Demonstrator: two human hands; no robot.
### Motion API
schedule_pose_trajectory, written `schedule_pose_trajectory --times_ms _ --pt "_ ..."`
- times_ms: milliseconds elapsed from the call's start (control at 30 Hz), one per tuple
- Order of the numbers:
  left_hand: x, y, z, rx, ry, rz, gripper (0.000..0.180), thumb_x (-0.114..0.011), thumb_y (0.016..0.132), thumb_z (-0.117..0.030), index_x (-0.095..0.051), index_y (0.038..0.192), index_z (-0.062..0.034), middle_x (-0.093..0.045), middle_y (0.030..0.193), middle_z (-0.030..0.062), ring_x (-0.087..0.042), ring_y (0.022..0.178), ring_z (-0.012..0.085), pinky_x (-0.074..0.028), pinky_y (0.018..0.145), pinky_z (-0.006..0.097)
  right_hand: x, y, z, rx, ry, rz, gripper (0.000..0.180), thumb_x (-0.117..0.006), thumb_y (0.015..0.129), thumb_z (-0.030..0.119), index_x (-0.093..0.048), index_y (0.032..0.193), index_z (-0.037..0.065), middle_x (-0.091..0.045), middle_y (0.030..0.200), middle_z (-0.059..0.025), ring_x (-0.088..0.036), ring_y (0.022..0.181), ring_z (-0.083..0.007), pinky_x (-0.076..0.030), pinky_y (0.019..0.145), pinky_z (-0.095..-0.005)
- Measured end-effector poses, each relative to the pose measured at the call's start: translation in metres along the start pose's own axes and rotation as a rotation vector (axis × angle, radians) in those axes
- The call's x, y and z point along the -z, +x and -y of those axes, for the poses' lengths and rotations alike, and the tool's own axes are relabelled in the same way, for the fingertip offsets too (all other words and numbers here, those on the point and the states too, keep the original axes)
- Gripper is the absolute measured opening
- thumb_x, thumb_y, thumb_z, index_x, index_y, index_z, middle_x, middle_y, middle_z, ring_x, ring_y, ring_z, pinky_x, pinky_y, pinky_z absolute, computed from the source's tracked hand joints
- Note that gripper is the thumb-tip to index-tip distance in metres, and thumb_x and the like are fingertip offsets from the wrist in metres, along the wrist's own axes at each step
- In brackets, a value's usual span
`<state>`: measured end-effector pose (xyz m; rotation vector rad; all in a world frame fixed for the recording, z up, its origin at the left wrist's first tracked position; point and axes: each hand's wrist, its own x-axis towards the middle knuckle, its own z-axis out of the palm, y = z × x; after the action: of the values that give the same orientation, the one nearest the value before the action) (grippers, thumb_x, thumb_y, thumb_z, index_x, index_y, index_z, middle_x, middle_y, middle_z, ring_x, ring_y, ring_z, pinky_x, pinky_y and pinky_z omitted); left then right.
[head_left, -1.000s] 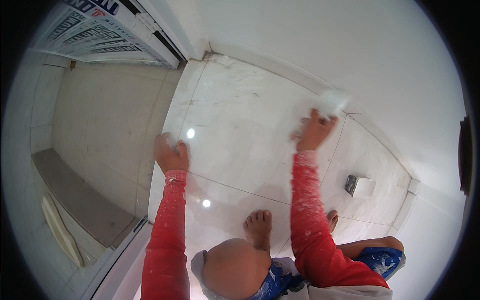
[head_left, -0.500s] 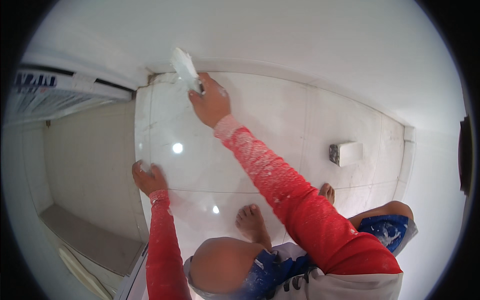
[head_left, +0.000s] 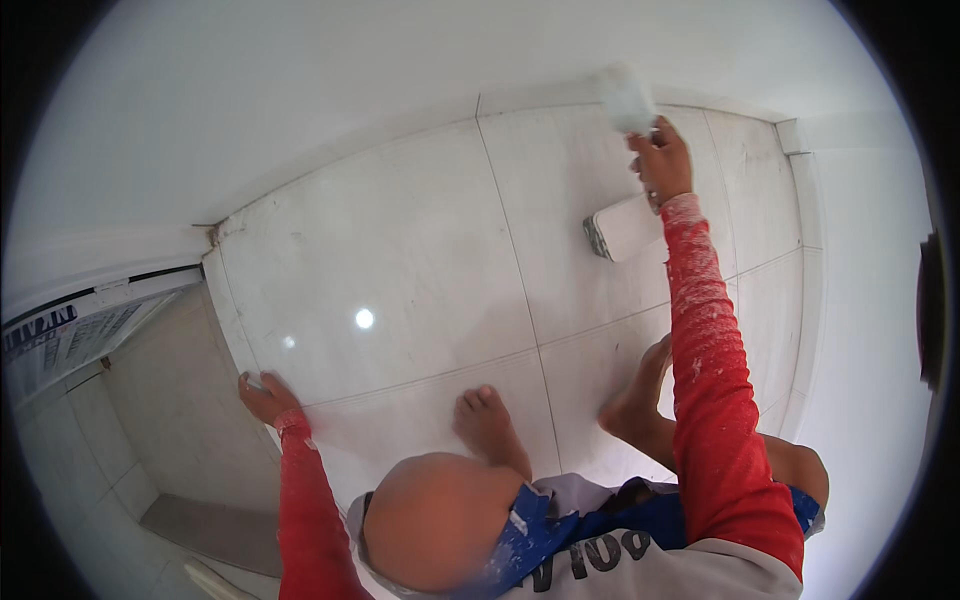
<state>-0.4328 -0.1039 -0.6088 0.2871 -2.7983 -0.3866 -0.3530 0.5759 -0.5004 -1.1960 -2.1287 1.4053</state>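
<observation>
Wiping has swung across since a moment ago: the right hand [head_left: 662, 160], fingers closed around a pale cloth [head_left: 628, 98], now rubs the floor's far edge just above a small whitish block [head_left: 622, 228], while the left hand [head_left: 264, 396] presses flat, bracing.

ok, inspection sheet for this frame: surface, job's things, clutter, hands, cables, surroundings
Surface: glossy pale tiled floor with thin grout lines and two bright light reflections.
Job's things: white pad or cloth, blurred, at the far edge of the floor where it meets the white wall.
Clutter: small white block with a dark end lying on the tiles beside the right forearm.
Hands: right hand closed on the white pad or cloth; left hand flat on the floor at the tile edge, holding nothing.
Cables: nothing seen.
Surroundings: lower recessed floor on the left, printed sheet at far left; the person's bare feet on the tiles.
</observation>
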Motion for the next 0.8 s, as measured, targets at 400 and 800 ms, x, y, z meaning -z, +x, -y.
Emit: schedule_pose_trajectory --times_ms 400,800 --pt "-0.002 0.003 -0.002 0.030 -0.065 0.003 0.046 -0.056 0.091 -0.024 -0.052 0.127 0.0039 -0.054 0.126 0.0232 -0.052 0.118 0.0384 -0.041 0.102 0.045 -0.165 -0.081 0.061 -0.416 0.874 0.080 0.017 -0.061 0.090 0.026 -0.055 0.097 0.012 -0.057 0.072 -0.0031 -0.055 0.048 -0.0163 -0.038 0.029 -0.0312" --pt "0.004 0.003 -0.011 0.082 -0.053 0.043 0.046 -0.054 0.091 -0.022 -0.051 0.128 0.0057 -0.053 0.129 0.0236 -0.051 0.119 0.0389 -0.040 0.103 0.045 -0.173 -0.081 0.057 -0.286 0.527 0.504 0.022 -0.067 0.084 0.014 -0.061 0.100 0.001 -0.063 0.077 -0.0067 -0.059 0.052 -0.0148 -0.045 0.042 -0.0295"
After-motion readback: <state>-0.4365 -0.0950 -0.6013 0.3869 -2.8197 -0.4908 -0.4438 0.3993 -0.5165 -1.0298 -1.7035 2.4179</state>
